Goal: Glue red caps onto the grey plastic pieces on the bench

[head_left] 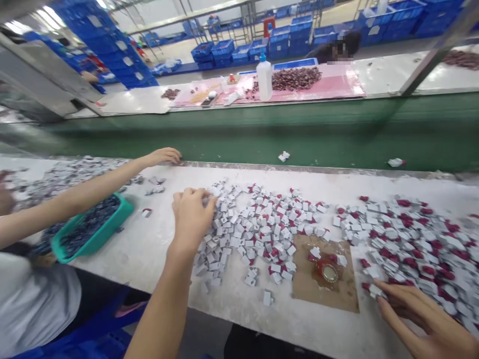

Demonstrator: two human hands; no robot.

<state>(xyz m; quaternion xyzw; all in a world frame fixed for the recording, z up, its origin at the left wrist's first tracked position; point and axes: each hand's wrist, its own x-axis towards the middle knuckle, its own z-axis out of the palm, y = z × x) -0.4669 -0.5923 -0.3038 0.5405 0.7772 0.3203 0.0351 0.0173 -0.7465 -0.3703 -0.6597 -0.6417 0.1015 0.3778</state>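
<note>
My left hand [192,217] is at the left edge of a pile of small white plastic parts [258,219], many of them with dark red pieces attached. Its fingers curl towards the thumb, and a greyish-white bit shows between them, mostly hidden. On the right, my right hand [422,311] pinches a white plastic part with a red end [375,290] between thumb and forefinger. That hand is at the near edge of a second pile of white-and-red parts [411,239]. Between the hands lies a brown cardboard square [305,279] bearing a round red-rimmed object [329,272] and a few parts.
At left, a co-worker's arm [93,192] reaches over a teal tray [93,244] of dark pieces. A green conveyor belt [239,139] runs beyond the table, carrying two white parts. Across it stand a white bottle [264,80] and a heap of dark red pieces [295,79].
</note>
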